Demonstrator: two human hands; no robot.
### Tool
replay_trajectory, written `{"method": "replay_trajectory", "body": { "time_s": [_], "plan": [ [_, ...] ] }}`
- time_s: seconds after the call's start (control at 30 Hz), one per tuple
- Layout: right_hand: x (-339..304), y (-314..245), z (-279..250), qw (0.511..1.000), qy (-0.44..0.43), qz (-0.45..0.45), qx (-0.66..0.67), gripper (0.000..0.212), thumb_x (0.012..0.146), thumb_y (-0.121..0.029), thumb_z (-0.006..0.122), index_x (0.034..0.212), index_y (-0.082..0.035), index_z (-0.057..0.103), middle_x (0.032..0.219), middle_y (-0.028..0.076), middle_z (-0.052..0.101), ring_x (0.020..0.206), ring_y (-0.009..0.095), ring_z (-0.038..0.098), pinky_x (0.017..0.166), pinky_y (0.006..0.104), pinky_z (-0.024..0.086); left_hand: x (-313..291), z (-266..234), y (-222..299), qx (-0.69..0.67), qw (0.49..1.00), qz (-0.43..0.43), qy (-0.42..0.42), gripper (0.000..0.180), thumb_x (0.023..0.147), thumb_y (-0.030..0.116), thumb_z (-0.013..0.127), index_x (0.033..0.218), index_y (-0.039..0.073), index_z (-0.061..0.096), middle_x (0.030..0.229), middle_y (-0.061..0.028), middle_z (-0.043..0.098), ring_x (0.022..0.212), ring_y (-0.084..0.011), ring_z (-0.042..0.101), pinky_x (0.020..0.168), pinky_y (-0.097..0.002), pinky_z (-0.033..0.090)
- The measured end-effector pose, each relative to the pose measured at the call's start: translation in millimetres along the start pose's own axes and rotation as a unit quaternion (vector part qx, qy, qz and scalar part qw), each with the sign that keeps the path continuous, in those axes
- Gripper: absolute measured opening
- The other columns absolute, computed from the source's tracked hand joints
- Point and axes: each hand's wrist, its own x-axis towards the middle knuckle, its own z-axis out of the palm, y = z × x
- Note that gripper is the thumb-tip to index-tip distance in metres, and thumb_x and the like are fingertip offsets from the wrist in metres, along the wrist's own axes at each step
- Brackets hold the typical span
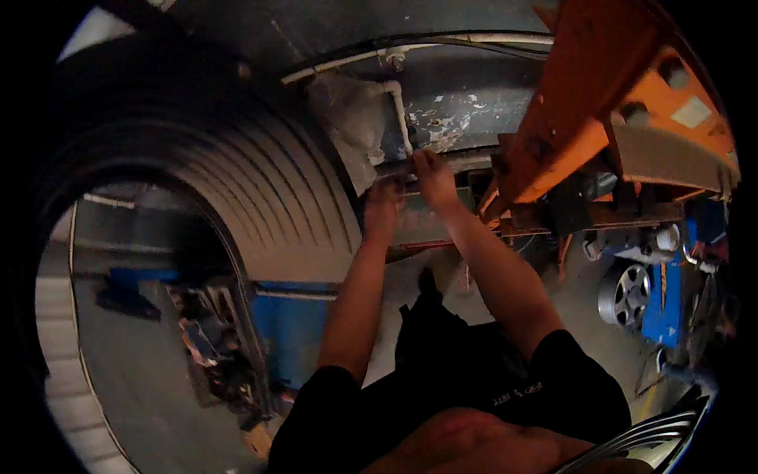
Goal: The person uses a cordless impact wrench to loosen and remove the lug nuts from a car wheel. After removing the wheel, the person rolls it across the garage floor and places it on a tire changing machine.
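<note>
Both my arms reach forward toward a wall. My left hand (384, 208) is at the edge of a large dark ribbed, tyre-like ring (253, 178). It is smeared by motion, so its fingers are unclear. Slightly farther and to the right is my right hand (433, 180), its fingers closed together just below the end of a pale bent pipe (399, 110). What they hold, if anything, is too small and dark to make out. A pale greenish box-like surface (430, 221) lies below my hands.
A big orange steel frame (564, 103) rises close on the right. Beyond it, a silver alloy wheel (624, 295) stands by a blue panel (665, 316). A blue cabinet (292, 328) and a shelf of jumbled items (213, 340) are at the left. Pipes run along the wall.
</note>
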Motion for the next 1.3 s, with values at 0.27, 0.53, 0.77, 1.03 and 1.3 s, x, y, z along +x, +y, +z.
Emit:
{"method": "replay_trajectory", "body": {
  "time_s": [0.27, 0.53, 0.77, 1.03, 1.3],
  "plan": [
    [73.2, -68.0, 28.0, 0.993, 0.042, -0.025, -0.11, 0.042, 0.109, -0.034, 0.042, 0.108, -0.005, 0.072, 0.107, 0.025, 0.072, 0.101, 0.048, 0.066, 0.09, 0.0528, 0.051, 196.1, 60.2, 110.1, -0.062, 0.997, -0.021, -0.043, 0.048, 0.108, 0.051, 0.051, 0.115, 0.006, 0.066, 0.108, -0.0057, 0.074, 0.092, -0.0198, 0.069, 0.075, -0.0354, 0.053],
    [110.1, -63.3, 31.1, 0.98, 0.085, -0.076, -0.162, 0.044, 0.106, -0.038, 0.049, 0.106, -0.001, 0.072, 0.098, 0.023, 0.072, 0.094, 0.042, 0.069, 0.086, 0.0473, 0.052, 251.0, 74.2, 103.5, -0.227, 0.969, -0.024, -0.092, 0.04, 0.111, 0.039, 0.051, 0.112, 0.002, 0.066, 0.102, -0.0105, 0.075, 0.095, -0.0214, 0.074, 0.079, -0.0321, 0.056],
    [122.8, -68.1, 36.9, 0.98, 0.117, -0.074, -0.142, 0.045, 0.106, -0.039, 0.052, 0.105, 0.002, 0.072, 0.096, 0.025, 0.073, 0.095, 0.042, 0.071, 0.085, 0.0472, 0.052, 259.4, 85.1, 107.3, -0.229, 0.97, 0.031, -0.073, 0.03, 0.11, 0.024, 0.057, 0.113, -0.005, 0.065, 0.108, -0.0145, 0.068, 0.093, -0.0228, 0.07, 0.091, -0.0357, 0.06],
    [123.3, -64.2, 36.6, 0.98, 0.154, -0.103, -0.069, 0.038, 0.105, -0.029, 0.053, 0.12, 0.001, 0.07, 0.108, 0.024, 0.073, 0.106, 0.042, 0.069, 0.094, 0.0423, 0.051, 207.3, 76.5, 67.3, -0.198, 0.976, -0.034, -0.081, 0.037, 0.104, 0.042, 0.066, 0.106, 0.005, 0.067, 0.104, -0.0073, 0.071, 0.096, -0.0197, 0.066, 0.087, -0.0345, 0.052],
    [118.7, -93.4, 57.9, 0.981, 0.097, -0.084, -0.146, 0.038, 0.107, -0.031, 0.047, 0.123, -0.001, 0.064, 0.117, 0.027, 0.069, 0.11, 0.044, 0.066, 0.096, 0.0486, 0.051, 231.1, 34.0, 97.8, -0.033, 0.998, 0.014, -0.061, 0.038, 0.101, 0.046, 0.069, 0.094, 0.008, 0.071, 0.089, -0.0041, 0.068, 0.084, -0.0174, 0.063, 0.078, -0.0342, 0.051]
  ]
}}
